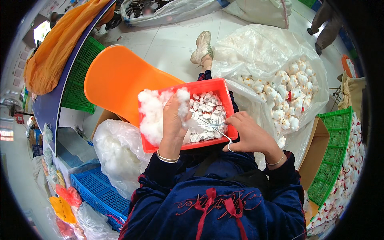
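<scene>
White floor tiles lie beyond one red tray [224,86] on my lap, heaped with small white pieces too many to count. My left hand [173,116] has its fingers clamped on one tuft of white stuffing [183,98] over the tray; my right hand [250,134] has its fingers closed on one pair of metal tweezers [218,130] at the tray's near rim.

Your left hand [174,120] hides the small piece it grips. Tool tips from your right hand [250,134] vanish behind it. Red tray [208,85] pieces are too small, perhaps shells.
</scene>
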Action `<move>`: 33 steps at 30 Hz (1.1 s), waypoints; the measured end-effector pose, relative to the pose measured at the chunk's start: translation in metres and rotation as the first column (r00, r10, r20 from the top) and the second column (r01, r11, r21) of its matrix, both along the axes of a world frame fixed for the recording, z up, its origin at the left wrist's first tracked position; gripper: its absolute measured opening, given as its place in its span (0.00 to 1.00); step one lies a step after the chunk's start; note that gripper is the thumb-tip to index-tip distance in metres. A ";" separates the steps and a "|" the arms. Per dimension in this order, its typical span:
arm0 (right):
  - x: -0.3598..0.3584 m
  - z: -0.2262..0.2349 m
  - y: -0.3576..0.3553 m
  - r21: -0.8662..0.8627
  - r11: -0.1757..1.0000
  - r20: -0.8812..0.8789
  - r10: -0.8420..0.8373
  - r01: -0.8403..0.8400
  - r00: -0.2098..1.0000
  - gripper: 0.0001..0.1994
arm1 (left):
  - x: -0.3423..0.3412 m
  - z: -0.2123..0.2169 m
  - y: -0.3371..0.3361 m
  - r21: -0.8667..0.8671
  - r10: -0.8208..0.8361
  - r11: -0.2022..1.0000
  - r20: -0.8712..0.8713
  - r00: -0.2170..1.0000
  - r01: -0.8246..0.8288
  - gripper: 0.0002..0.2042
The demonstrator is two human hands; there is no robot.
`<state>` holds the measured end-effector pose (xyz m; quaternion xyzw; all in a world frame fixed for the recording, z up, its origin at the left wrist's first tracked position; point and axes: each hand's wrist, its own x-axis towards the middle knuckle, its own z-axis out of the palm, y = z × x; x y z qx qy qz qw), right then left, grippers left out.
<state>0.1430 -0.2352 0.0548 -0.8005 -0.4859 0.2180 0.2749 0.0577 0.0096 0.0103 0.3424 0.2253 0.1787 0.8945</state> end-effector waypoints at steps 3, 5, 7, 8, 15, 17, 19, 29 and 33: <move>0.000 -0.001 0.009 -0.053 0.997 -0.070 0.049 -0.053 0.996 0.36 | 0.000 0.009 -0.008 -0.016 0.025 1.000 0.026 0.999 -0.024 0.10; 0.002 -0.001 0.011 -0.073 0.993 -0.091 0.081 -0.088 0.992 0.32 | -0.001 0.005 -0.006 -0.012 -0.002 1.000 0.086 0.996 0.003 0.10; 0.005 -0.003 0.011 -0.090 0.989 -0.091 0.108 -0.117 0.990 0.26 | -0.003 0.002 -0.001 -0.015 -0.031 0.999 0.132 0.991 0.033 0.10; 0.008 -0.003 0.009 -0.075 0.988 -0.137 0.125 -0.136 0.983 0.24 | -0.003 0.003 0.001 -0.019 -0.045 0.999 0.157 0.987 0.049 0.10; 0.021 0.027 -0.013 0.193 0.979 -0.265 -0.018 0.071 0.964 0.19 | -0.004 0.006 0.000 0.543 0.026 0.837 -0.166 0.986 0.070 0.06; 0.025 0.027 -0.011 0.227 0.973 0.007 -0.049 0.047 0.999 0.18 | -0.010 0.015 -0.007 0.848 0.041 0.506 -0.203 0.978 0.155 0.07; 0.032 0.017 -0.010 0.090 0.996 0.114 -0.026 0.016 0.993 0.14 | -0.012 0.013 -0.005 0.748 -0.100 0.618 -0.231 0.968 0.242 0.07; 0.031 0.030 0.002 -0.159 0.982 0.156 0.123 -0.098 0.980 0.15 | -0.019 -0.001 -0.003 0.638 -0.213 0.710 -0.211 0.954 0.299 0.06; 0.024 0.014 0.000 -0.208 0.972 0.109 0.130 -0.105 0.986 0.17 | -0.020 -0.009 -0.007 0.613 -0.285 0.700 -0.232 0.930 0.368 0.04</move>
